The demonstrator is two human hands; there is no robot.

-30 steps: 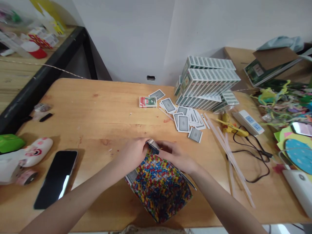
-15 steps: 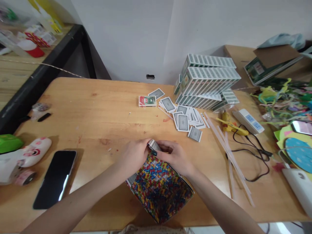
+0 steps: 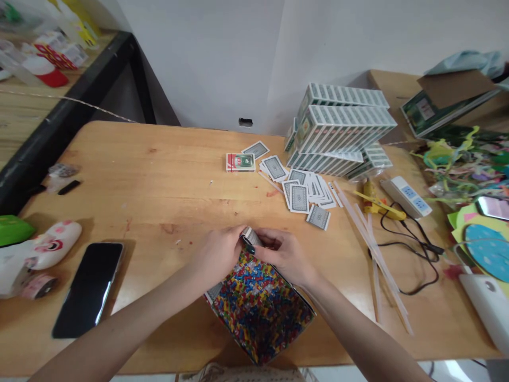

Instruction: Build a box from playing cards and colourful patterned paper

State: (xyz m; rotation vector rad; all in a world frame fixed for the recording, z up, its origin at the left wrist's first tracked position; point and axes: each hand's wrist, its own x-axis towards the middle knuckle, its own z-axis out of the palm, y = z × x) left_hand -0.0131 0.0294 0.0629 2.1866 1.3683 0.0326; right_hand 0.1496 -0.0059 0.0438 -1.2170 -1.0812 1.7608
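Both hands meet at the far end of a colourful woven piece (image 3: 260, 307) lying at the near edge of the wooden table (image 3: 159, 175). The left hand (image 3: 217, 254) and the right hand (image 3: 286, 257) are both closed, pinching a folded playing card (image 3: 250, 236) at the piece's top edge between their fingertips. Loose cards (image 3: 302, 191) lie scattered well beyond the hands, beside stacked card packs (image 3: 342, 127). A dark phone (image 3: 89, 289) rests to the left, glue sticks (image 3: 374, 249) to the right
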